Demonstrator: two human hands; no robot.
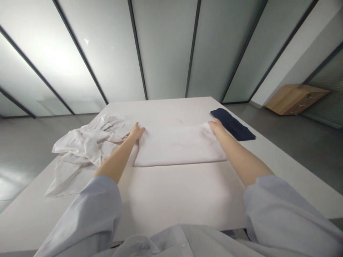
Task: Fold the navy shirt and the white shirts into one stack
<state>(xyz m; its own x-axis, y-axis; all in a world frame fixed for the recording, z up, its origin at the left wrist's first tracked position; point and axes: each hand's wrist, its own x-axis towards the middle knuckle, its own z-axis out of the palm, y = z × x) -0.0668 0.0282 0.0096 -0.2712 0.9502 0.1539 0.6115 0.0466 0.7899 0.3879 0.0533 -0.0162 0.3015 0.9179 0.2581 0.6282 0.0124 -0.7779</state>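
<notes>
A white cloth (179, 146) lies folded into a flat rectangle in the middle of the white table (174, 200). My left hand (136, 132) grips its far left corner with the fingers closed on the fabric. My right hand (216, 126) pinches its far right corner the same way. Both arms reach forward over the table, with pale sleeves pushed up past the elbows.
A crumpled heap of white garments (85, 146) lies at the table's left side, hanging over the edge. A folded dark navy cloth (232, 124) lies at the far right. A wooden cabinet (296, 98) stands on the floor beyond, by glass wall panels.
</notes>
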